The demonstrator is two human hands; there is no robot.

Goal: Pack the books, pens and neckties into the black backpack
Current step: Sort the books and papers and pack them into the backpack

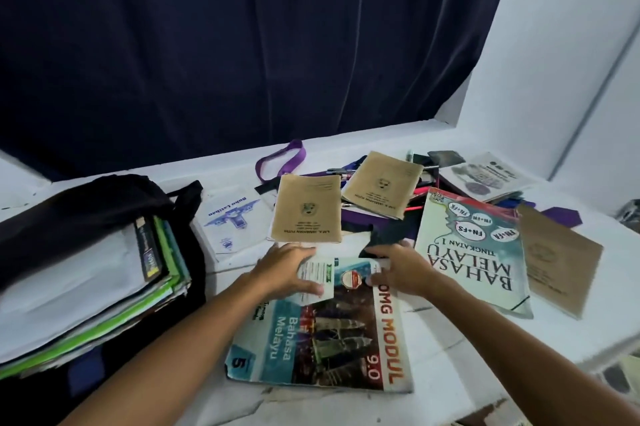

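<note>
The black backpack (86, 204) lies open at the left with a stack of books (104, 287) inside. An "OMG Modul" Bahasa Melayu workbook (329, 339) lies flat in front of me. My left hand (284, 270) is at its far left corner, thumb pinching a small white leaflet (320, 278) that lies on the cover. My right hand (401, 266) grips the book's far right edge, thumb on the cover. Just beyond the fingers lies a black necktie (381, 238) over a purple one (360, 221). Pens (419, 199) lie further back.
Around the workbook lie a large "Bahasa Melayu" textbook (471, 252), three brown exercise books (306, 211) (381, 188) (557, 259), a white exercise book (232, 221) and a purple strap (280, 162). More booklets (485, 173) sit at the back right. A dark curtain (242, 45) hangs behind the white table (450, 373).
</note>
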